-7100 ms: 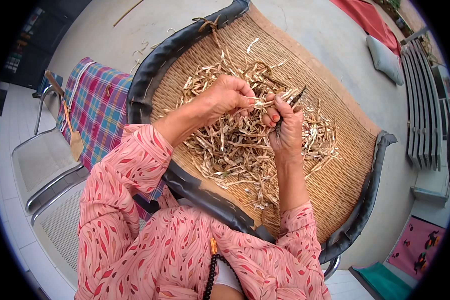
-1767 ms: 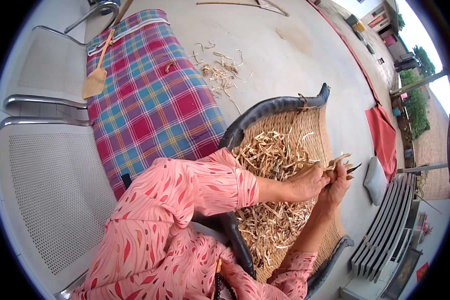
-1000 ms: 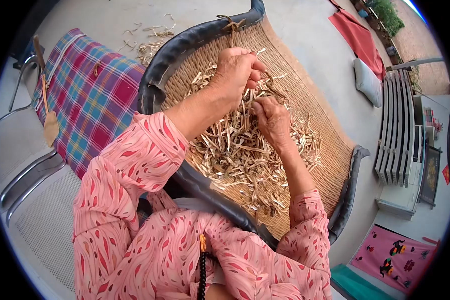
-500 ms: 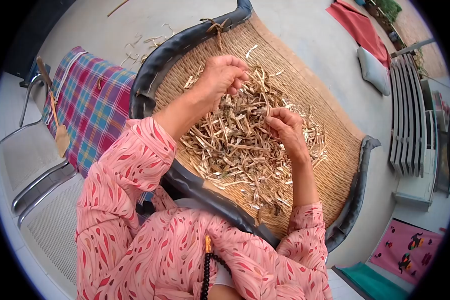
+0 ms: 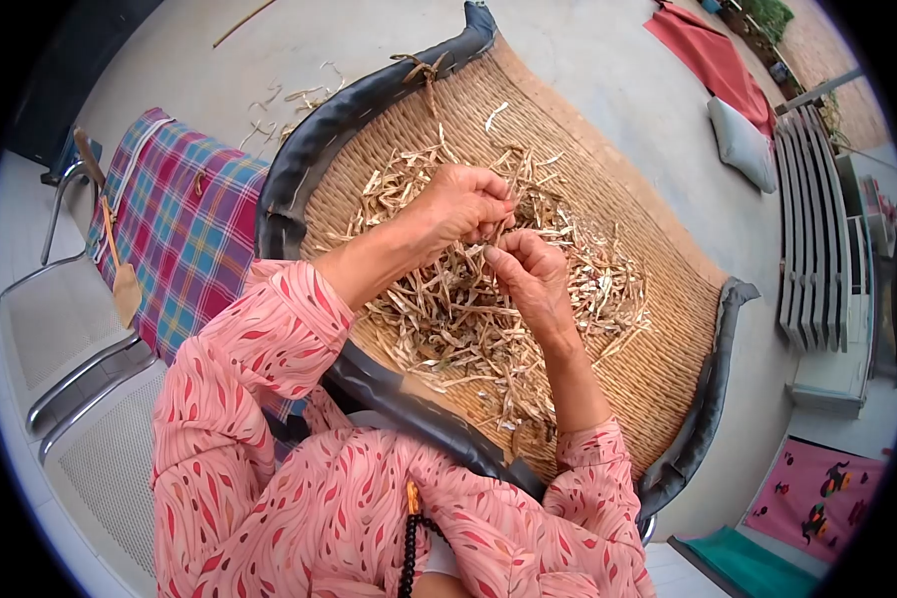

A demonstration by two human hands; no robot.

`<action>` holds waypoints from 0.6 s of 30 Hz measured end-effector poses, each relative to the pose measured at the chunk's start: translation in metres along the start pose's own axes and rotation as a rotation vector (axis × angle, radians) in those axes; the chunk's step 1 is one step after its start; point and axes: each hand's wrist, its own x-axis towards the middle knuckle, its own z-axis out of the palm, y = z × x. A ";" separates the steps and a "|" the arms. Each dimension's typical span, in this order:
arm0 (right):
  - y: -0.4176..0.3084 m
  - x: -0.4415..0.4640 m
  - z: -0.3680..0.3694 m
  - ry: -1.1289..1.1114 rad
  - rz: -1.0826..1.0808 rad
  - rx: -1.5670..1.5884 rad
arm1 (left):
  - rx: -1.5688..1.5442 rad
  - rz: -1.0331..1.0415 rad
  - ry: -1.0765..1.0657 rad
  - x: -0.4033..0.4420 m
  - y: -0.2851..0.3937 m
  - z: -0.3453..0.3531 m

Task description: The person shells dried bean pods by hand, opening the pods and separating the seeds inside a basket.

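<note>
A broad woven tray point(image 5: 668, 369) with a black wrapped rim carries a heap of dry, pale brown pods or husks point(image 5: 448, 329). Over the middle of the heap, my left hand point(image 5: 463, 204) is closed with its fingertips pinching a thin dry strip. Just below and to the right, my right hand point(image 5: 533, 274) is also closed, its thumb and finger pinched on what looks like the lower end of the same strip. The fingertips of both hands are nearly touching.
At the left, a plaid cloth point(image 5: 189, 209) lies beside perforated metal chairs point(image 5: 65, 319) and a flat wooden paddle point(image 5: 127, 294). Dry scraps point(image 5: 304, 98) lie on the floor. A grey cushion point(image 5: 743, 145) and stacked grey slats point(image 5: 812, 229) stand at the right.
My left hand has moved down and right, and my right hand slightly left, so that they now meet over the heap. Half a second ago they were apart.
</note>
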 end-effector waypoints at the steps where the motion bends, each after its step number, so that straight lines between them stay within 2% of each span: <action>1: 0.001 0.001 0.000 -0.018 -0.010 -0.021 | -0.006 0.004 0.001 0.000 0.001 0.000; 4: 0.009 0.007 0.005 0.190 -0.066 0.130 | 0.025 0.008 0.032 -0.004 0.005 0.002; 5: 0.006 0.009 0.005 0.207 -0.104 0.145 | 0.009 0.032 0.011 -0.004 0.006 0.002; 8: -0.014 0.013 0.017 0.164 -0.024 0.534 | 0.022 0.044 -0.040 -0.009 0.006 0.007; 9: -0.013 0.016 0.015 0.058 -0.018 0.640 | 0.066 0.037 -0.115 -0.008 0.005 0.008; 12: -0.006 0.024 0.013 0.115 0.025 0.732 | 0.041 0.130 -0.102 -0.013 0.001 0.019; 13: -0.011 0.027 0.012 0.264 0.027 0.817 | 0.017 0.162 -0.055 -0.015 0.004 0.020; 14: -0.020 0.030 0.008 0.409 0.063 0.764 | 0.057 0.211 0.014 -0.015 0.008 0.019; 16: -0.003 0.038 -0.025 0.491 -0.042 0.529 | 0.141 0.310 0.154 -0.012 0.012 0.009; 18: 0.003 0.042 -0.051 0.485 -0.056 0.169 | 0.065 0.226 0.176 -0.009 0.013 0.000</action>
